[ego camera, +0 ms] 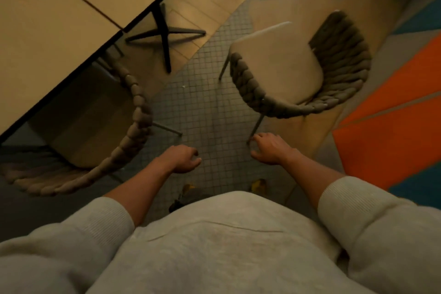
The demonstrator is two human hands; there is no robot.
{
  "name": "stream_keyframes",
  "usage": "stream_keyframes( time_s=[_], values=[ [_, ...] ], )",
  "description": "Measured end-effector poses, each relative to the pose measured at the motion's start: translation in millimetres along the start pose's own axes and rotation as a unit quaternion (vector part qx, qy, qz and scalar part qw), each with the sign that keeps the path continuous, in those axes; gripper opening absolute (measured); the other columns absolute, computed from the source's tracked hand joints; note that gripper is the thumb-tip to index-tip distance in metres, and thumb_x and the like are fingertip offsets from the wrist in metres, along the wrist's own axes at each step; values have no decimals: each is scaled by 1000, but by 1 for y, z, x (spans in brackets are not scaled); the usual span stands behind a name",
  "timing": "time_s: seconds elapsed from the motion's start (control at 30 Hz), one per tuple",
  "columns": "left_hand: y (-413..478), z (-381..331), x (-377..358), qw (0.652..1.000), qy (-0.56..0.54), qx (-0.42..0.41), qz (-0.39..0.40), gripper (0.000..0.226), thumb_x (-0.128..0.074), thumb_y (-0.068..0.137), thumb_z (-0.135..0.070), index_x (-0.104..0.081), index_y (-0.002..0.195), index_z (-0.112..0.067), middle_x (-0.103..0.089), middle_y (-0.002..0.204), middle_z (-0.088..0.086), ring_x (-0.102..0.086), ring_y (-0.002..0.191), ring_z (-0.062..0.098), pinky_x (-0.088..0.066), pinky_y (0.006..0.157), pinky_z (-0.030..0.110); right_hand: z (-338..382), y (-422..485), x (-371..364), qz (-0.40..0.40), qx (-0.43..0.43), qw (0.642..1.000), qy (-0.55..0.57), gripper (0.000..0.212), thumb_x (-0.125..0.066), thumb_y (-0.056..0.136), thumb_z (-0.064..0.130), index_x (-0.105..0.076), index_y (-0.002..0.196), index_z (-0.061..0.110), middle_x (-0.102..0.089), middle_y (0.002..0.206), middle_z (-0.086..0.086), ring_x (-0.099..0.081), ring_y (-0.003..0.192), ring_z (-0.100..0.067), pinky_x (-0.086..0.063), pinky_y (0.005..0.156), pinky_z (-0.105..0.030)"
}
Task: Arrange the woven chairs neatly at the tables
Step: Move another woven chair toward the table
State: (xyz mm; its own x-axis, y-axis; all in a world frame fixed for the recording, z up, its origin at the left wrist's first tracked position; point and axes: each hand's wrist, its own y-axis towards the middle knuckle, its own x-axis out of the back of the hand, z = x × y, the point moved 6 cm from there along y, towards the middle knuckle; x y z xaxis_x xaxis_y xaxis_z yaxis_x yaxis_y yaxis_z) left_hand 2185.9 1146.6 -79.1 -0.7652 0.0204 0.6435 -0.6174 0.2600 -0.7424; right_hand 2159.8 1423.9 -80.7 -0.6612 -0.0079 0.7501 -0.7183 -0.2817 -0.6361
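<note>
Chairs stood on both sides of the grips. The left grip (182, 159) hung loose with its fingers softly curled, and it held nothing. The right grip (269, 148) was loose too, fingers a little bent, holding nothing.

Just left of the left grip was the tucked woven chair (139, 112). Its seat was pushed under the counter (47, 31), so that one looked done.

Ahead of the right grip, a bit to its right, stood the other woven chair (279, 67). It sat out on the tiled floor (210, 102), well apart from the counter and turned askew, so it probably needed fixing next. Its thick braided back (338, 62) curved round toward the right grip, near but not touching. That was likely why this grip was held forward: the back is the easy part to grab.

The next move would likely be to take that back and slide the chair in near the black counter foot (164, 36).
</note>
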Motion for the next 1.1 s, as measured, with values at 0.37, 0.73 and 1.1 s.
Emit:
stream_keyframes(
  time_s=[0.37,0.73,1.1],
  values=[
    [65,-136,40,991,-128,1,-28,48,-49,100,-55,-66,131,-22,-69,131,5,-64,120,25,-52,101,42,-192,-32,18,-42,-75,993,75,61,-56,96,49,-52,148,17,-56,149,-11,-55,133,-32,-51,105,-46],
    [105,-187,66,946,-313,36,-82,46,-53,101,-53,-64,131,-20,-67,123,0,-62,112,19,-52,97,40,-284,-31,33,-91,-139,949,268,58,-61,97,48,-58,143,13,-61,145,-9,-61,128,-29,-53,104,-46],
    [203,-190,99,813,-559,153,-63,48,-58,98,-52,-60,128,-15,-67,122,5,-66,108,22,-57,78,39,-338,10,70,-106,-216,891,385,43,-62,97,46,-63,133,23,-65,122,1,-62,111,-22,-51,88,-35]
  ],
)
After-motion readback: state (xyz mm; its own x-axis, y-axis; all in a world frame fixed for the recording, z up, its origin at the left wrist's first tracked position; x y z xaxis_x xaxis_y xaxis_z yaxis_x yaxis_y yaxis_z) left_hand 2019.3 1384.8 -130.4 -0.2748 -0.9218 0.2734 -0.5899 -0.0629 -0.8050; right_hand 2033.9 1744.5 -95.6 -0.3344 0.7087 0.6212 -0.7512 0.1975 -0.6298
